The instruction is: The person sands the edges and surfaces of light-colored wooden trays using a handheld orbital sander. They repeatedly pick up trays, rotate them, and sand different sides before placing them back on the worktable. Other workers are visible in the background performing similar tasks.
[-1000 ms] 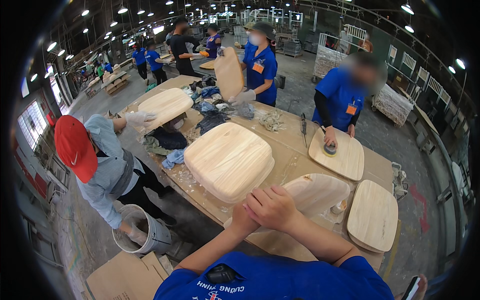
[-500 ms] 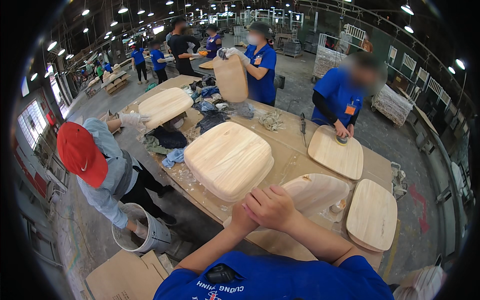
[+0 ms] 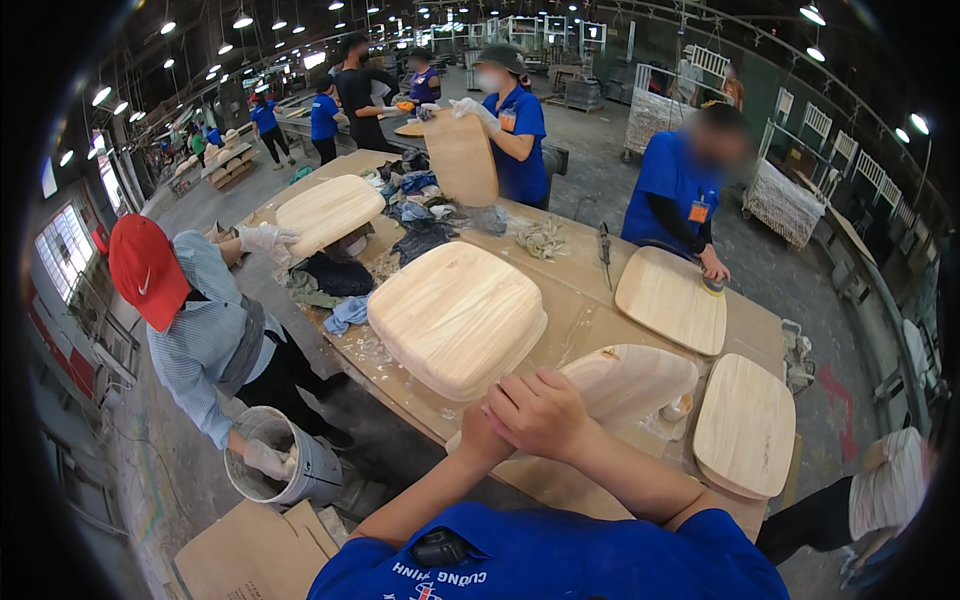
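Observation:
My right hand point(image 3: 547, 413) and my left hand point(image 3: 482, 434) are pressed together, fingers closed, over a pale rounded wooden panel point(image 3: 640, 382). This panel stands tilted on the near side of the table, its face showing to the right of my hands and a small bit of it to their left. Whatever lies beneath my fingers is hidden. Just beyond my hands lies a stack of similar wooden panels point(image 3: 455, 315). Another pale panel point(image 3: 745, 425) lies flat to the right.
The cardboard-covered table point(image 3: 575, 290) carries a heap of rags point(image 3: 415, 200) and a dark slim tool point(image 3: 605, 255). On the right, a co-worker holds a round sander point(image 3: 712, 286) on a panel point(image 3: 672, 300). At left, a person in a red cap point(image 3: 148, 270) reaches into a bucket point(image 3: 310, 470).
My hands and the tilted panel stay put. The co-worker's sander has moved to the panel's far right edge. The red-capped person's hand has shifted in the bucket. Someone has entered at lower right.

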`<state>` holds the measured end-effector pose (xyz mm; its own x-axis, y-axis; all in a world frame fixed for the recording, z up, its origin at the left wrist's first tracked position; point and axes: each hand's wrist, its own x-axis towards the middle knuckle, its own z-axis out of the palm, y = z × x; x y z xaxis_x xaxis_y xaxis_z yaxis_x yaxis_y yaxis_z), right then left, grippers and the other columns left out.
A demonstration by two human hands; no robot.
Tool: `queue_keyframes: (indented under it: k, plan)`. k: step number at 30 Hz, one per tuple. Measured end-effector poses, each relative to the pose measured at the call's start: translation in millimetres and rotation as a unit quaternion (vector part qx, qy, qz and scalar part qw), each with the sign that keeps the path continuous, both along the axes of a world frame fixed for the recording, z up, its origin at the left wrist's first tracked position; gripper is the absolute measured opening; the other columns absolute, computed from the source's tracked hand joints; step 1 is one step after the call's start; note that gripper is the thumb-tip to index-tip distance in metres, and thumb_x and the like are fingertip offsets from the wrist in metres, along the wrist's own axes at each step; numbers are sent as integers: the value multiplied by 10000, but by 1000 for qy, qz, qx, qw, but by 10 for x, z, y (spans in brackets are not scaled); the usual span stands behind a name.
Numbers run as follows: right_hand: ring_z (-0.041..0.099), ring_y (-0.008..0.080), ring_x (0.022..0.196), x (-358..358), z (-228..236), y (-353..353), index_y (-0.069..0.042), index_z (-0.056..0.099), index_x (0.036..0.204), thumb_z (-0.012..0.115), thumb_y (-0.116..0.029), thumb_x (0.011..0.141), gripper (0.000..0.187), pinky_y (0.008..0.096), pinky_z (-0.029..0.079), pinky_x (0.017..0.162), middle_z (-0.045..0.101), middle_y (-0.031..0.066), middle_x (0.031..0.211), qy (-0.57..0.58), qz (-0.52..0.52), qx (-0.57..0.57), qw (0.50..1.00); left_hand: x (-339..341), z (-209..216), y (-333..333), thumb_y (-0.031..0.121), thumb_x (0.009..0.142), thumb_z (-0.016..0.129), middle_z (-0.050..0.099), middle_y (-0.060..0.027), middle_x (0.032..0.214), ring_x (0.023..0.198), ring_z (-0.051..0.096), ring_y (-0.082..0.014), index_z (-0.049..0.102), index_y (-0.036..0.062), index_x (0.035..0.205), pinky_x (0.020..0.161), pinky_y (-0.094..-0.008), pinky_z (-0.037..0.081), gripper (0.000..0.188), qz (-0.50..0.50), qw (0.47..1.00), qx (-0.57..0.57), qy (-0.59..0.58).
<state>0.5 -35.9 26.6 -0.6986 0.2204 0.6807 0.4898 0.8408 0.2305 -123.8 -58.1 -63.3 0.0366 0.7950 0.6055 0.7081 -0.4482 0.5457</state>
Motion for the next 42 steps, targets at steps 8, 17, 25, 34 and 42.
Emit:
queue_keyframes:
  k: [8, 17, 25, 34, 42]
  plan:
    - [523, 157, 624, 0, 8, 2, -103, 588, 819, 637, -273, 778, 181, 308, 362, 615, 505, 8, 729, 6, 2, -6, 1000, -1, -32, 15, 187, 753, 698, 636, -127, 849, 773, 633, -348, 602, 74, 939, 629, -433, 510, 238, 6, 1000, -18, 13]
    - [538, 159, 649, -9, 0, -5, -99, 600, 845, 638, -270, 782, 186, 312, 378, 635, 531, 13, 763, -1, -2, -13, 1000, 11, 94, -16, 186, 754, 699, 637, -116, 845, 772, 634, -333, 616, 79, 926, 627, -430, 511, 218, -5, 1000, 7, 0]
    - [543, 175, 652, -10, 1, -15, -99, 593, 846, 639, -266, 788, 183, 318, 384, 631, 545, 18, 788, 0, 3, -21, 1000, 18, 94, -11, 203, 756, 687, 641, -100, 835, 776, 637, -320, 620, 94, 919, 619, -412, 507, 207, -9, 999, 22, -21]
    - [526, 174, 652, -24, 34, -37, -92, 590, 824, 633, -287, 801, 201, 317, 370, 645, 502, 25, 736, -6, 2, -2, 1000, 2, 60, -34, 221, 762, 676, 638, -118, 840, 777, 634, -336, 614, 87, 937, 627, -431, 509, 229, -6, 1000, -14, -4]
    - [519, 171, 644, -23, 38, -55, -101, 581, 803, 633, -289, 806, 194, 318, 360, 633, 486, 23, 722, -5, 3, 3, 1000, 12, 72, -49, 225, 768, 670, 639, -117, 816, 759, 639, -331, 609, 91, 918, 608, -423, 503, 210, -4, 1000, 6, -12]
